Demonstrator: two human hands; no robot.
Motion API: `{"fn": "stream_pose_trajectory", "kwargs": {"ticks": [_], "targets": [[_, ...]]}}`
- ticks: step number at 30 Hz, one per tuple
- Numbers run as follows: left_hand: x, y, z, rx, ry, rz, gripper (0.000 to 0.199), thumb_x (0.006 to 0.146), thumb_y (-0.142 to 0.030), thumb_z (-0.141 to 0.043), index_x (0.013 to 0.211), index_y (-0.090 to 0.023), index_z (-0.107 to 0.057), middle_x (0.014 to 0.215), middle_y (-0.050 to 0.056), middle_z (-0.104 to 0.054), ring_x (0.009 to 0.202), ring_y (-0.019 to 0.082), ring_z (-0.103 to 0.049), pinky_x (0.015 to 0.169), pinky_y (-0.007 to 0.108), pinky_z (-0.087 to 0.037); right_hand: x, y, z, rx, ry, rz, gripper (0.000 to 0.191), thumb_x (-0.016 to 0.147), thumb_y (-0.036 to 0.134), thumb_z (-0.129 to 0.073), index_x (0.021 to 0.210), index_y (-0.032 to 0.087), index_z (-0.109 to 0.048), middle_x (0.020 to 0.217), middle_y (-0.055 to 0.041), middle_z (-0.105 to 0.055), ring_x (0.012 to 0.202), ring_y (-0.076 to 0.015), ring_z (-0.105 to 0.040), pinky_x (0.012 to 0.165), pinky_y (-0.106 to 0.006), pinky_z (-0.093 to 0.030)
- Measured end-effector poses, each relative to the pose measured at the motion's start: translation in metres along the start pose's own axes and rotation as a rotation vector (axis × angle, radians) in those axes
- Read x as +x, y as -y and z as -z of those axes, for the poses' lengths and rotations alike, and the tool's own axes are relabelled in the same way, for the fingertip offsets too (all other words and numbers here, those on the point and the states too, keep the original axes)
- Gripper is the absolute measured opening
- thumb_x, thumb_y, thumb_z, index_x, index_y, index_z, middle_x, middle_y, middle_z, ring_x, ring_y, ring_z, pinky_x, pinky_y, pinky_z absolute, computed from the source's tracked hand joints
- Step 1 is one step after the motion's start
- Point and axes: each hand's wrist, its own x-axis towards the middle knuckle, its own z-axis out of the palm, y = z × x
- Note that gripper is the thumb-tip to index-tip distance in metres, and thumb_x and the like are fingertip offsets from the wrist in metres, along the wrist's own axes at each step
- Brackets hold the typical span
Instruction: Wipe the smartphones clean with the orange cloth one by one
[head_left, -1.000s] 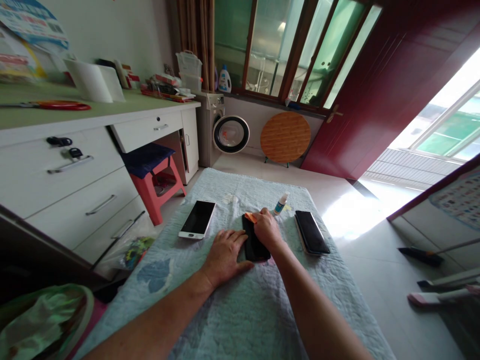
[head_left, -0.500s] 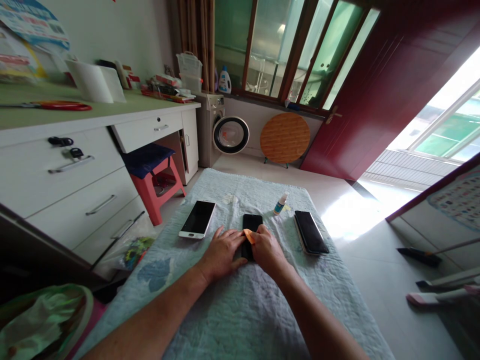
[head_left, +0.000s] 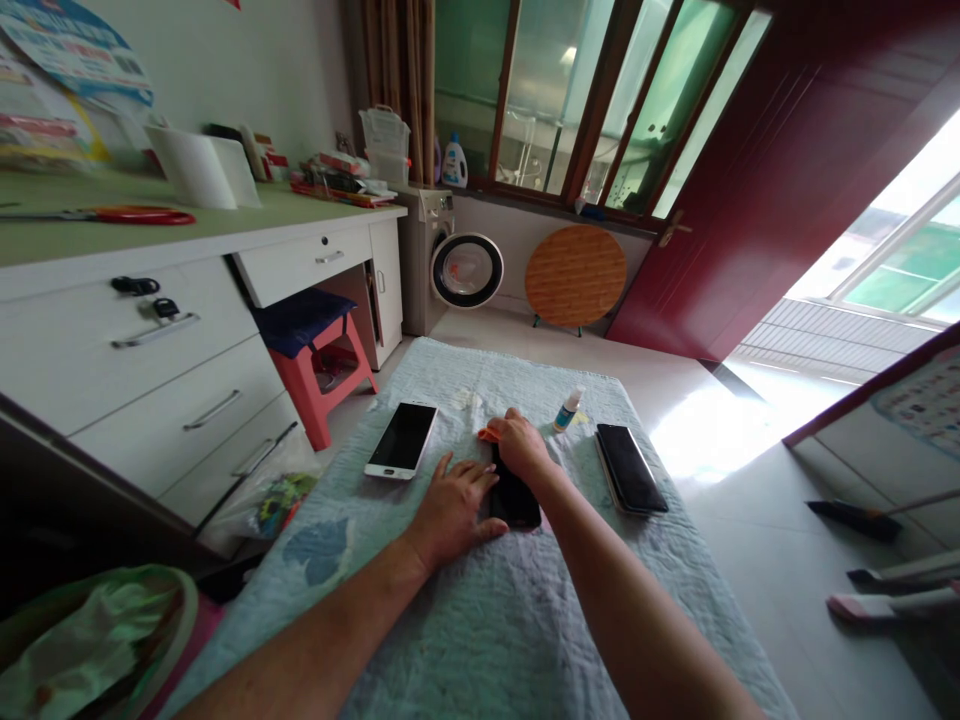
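A dark smartphone [head_left: 516, 500] lies flat in the middle of the cloth-covered table. My right hand [head_left: 520, 445] is closed on an orange cloth [head_left: 489, 434] and presses it at the phone's far end, covering that end. My left hand [head_left: 456, 505] rests at the phone's left edge, fingers spread and fingertips touching it. To the left lies a white phone [head_left: 403, 440] with a black screen. On the right, another black phone [head_left: 632, 468] rests on something pale. A small spray bottle [head_left: 568, 410] stands upright beyond my right hand.
A pale blue quilted cloth [head_left: 585, 620] covers the table. Left of it are a red stool [head_left: 322, 395], a plastic bag [head_left: 274, 500] and a waste bin [head_left: 187, 610]. A white desk [head_left: 300, 235] runs along the left wall. Brushes [head_left: 855, 520] lie on the floor at right.
My right hand has slid the orange cloth from the phone's middle to its far end. More of the phone's near part now shows. My left hand stays beside it; the view has shifted slightly.
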Motion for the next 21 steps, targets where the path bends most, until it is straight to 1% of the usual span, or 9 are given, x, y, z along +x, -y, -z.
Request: {"fn": "stream_pose_trajectory", "kwargs": {"ticks": [3,6,8,9,12,14,16,18,21], "targets": [[0.0,-0.001,0.0,0.012,-0.004,-0.001,0.058,0.077,-0.06,-0.068,0.121,-0.021,-0.062,0.131,0.01,-0.061,0.123,0.033,-0.051,0.114,0.056,-0.019,0.007,-0.001,-0.003,0.006,0.019,0.046,0.031,0.097,0.036,-0.045,0.095,0.02,-0.071,0.096,-0.0071,-0.055,0.084,-0.016,-0.055,0.075,-0.025,-0.039],[0.0,-0.004,0.001,0.015,-0.023,0.003,0.054,0.075,-0.057,-0.071,0.115,-0.021,-0.062,0.124,0.011,-0.064,0.119,0.033,-0.054,0.113,0.056,-0.022,0.007,-0.004,-0.003,0.023,0.029,0.093,0.028,0.096,0.032,-0.046,0.092,0.021,-0.072,0.095,-0.0064,-0.054,0.081,-0.0148,-0.053,0.074,-0.024,-0.038],[0.0,-0.005,0.0,0.022,-0.058,0.029,0.057,0.071,-0.056,-0.074,0.114,-0.021,-0.06,0.12,0.012,-0.063,0.117,0.033,-0.054,0.112,0.056,-0.024,0.003,-0.005,-0.002,0.034,0.036,0.116,0.025,0.094,0.029,-0.049,0.09,0.021,-0.072,0.094,-0.0056,-0.054,0.079,-0.0138,-0.052,0.072,-0.024,-0.037],[0.0,-0.005,-0.001,0.026,-0.081,0.047,0.061,0.069,-0.055,-0.075,0.116,-0.021,-0.057,0.122,0.012,-0.061,0.118,0.034,-0.053,0.112,0.057,-0.025,0.0,-0.004,-0.002,0.04,0.044,0.129,0.023,0.093,0.028,-0.05,0.089,0.02,-0.072,0.093,-0.0052,-0.053,0.077,-0.0133,-0.051,0.071,-0.024,-0.037],[-0.001,-0.004,-0.006,0.023,-0.15,0.083,0.08,0.064,-0.052,-0.077,0.13,-0.021,-0.043,0.133,0.014,-0.052,0.125,0.036,-0.047,0.111,0.059,-0.025,-0.014,-0.002,-0.001,0.068,0.063,0.176,0.022,0.092,0.024,-0.051,0.085,0.019,-0.071,0.091,-0.0041,-0.052,0.073,-0.0119,-0.048,0.068,-0.024,-0.035],[-0.001,-0.001,-0.009,0.011,-0.175,0.076,0.085,0.064,-0.051,-0.078,0.134,-0.022,-0.038,0.136,0.014,-0.049,0.127,0.036,-0.045,0.111,0.059,-0.024,-0.026,-0.001,-0.001,0.098,0.057,0.201,0.022,0.091,0.022,-0.05,0.084,0.019,-0.07,0.09,-0.0034,-0.051,0.071,-0.0114,-0.046,0.065,-0.024,-0.033],[-0.002,0.001,-0.011,-0.004,-0.181,0.065,0.088,0.064,-0.05,-0.078,0.135,-0.022,-0.035,0.138,0.015,-0.048,0.127,0.037,-0.044,0.111,0.06,-0.024,-0.039,0.001,-0.002,0.136,0.051,0.223,0.022,0.091,0.019,-0.049,0.086,0.02,-0.07,0.09,-0.0026,-0.049,0.069,-0.0109,-0.045,0.064,-0.024,-0.033],[-0.003,0.002,-0.012,-0.024,-0.176,0.059,0.092,0.064,-0.051,-0.078,0.138,-0.021,-0.031,0.139,0.016,-0.047,0.128,0.037,-0.044,0.112,0.06,-0.022,-0.051,0.002,-0.003,0.163,0.051,0.236,0.019,0.09,0.021,-0.052,0.085,0.02,-0.071,0.089,-0.0023,-0.048,0.069,-0.011,-0.044,0.063,-0.024,-0.033],[-0.003,0.003,-0.013,-0.053,-0.151,0.053,0.097,0.067,-0.047,-0.077,0.143,-0.02,-0.022,0.141,0.017,-0.048,0.13,0.036,-0.043,0.113,0.06,-0.018,-0.066,0.005,-0.004,0.207,0.081,0.264,0.012,0.087,0.023,-0.06,0.085,0.02,-0.072,0.089,-0.0017,-0.047,0.072,-0.0114,-0.045,0.066,-0.023,-0.035]]}}
